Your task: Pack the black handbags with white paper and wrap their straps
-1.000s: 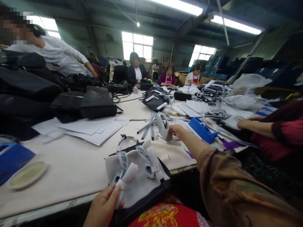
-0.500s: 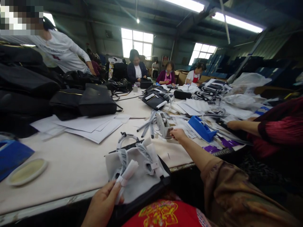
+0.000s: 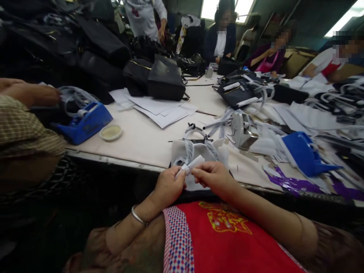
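Note:
A handbag [image 3: 196, 185] leans at the table's front edge against my lap, with white sheeting over its face and plastic-wrapped handles [image 3: 190, 151]. My left hand [image 3: 170, 186] is closed on a roll of white wrapping [image 3: 196, 161] around a bag strap. Close beside it, my right hand [image 3: 215, 178] pinches a small pale piece of tape against the wrapping; the fingers partly hide it. A grey tape dispenser [image 3: 238, 131] stands on the table beyond my right hand.
Blue tape dispensers [image 3: 85, 123] [image 3: 305, 153] stand left and right, with a shallow round dish [image 3: 111, 132] by the left one. White sheets [image 3: 163, 112], black bags [image 3: 166, 79] and purple plastic [image 3: 295, 184] lie about. A co-worker's hand [image 3: 36, 93] is at far left; others sit opposite.
My right hand has come from the grey tape dispenser to the white wrapping beside my left hand. My view has turned left and down, bringing a co-worker's arm into sight.

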`<state>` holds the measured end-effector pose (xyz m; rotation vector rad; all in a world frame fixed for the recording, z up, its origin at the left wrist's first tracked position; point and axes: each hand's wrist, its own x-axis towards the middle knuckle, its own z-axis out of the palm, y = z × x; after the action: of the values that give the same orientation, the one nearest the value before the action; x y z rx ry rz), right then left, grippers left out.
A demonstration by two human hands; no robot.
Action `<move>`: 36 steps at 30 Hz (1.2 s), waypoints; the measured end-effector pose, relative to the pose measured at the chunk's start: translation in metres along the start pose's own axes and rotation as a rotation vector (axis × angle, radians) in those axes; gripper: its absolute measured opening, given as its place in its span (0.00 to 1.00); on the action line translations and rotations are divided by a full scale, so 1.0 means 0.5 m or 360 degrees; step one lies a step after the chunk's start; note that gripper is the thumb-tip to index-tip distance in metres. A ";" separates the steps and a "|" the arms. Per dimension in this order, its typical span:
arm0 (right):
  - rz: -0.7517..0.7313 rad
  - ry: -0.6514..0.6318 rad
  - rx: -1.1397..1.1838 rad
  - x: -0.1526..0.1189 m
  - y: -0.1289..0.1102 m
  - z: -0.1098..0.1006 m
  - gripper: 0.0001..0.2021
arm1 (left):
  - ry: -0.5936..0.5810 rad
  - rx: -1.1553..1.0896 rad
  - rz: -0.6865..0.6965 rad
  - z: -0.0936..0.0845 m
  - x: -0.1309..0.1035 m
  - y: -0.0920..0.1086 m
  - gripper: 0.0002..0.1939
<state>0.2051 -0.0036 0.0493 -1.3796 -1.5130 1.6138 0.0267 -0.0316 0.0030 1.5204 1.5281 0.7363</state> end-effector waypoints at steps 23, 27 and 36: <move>0.0866 0.0177 0.0404 0.049 0.065 0.057 0.19 | 0.0190 0.0991 0.0360 0.021 -0.014 -0.013 0.14; 0.0774 0.0045 0.0420 0.036 0.062 0.047 0.16 | 0.0188 0.0944 0.0342 0.016 -0.013 -0.017 0.13; 0.0694 0.0173 0.0678 0.017 0.065 0.060 0.09 | 0.0199 0.0753 0.0364 0.011 -0.014 -0.017 0.13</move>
<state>0.1835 -0.0158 0.0118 -1.5779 -0.7700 1.9376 0.0266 -0.0401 -0.0061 2.0584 1.7221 0.6328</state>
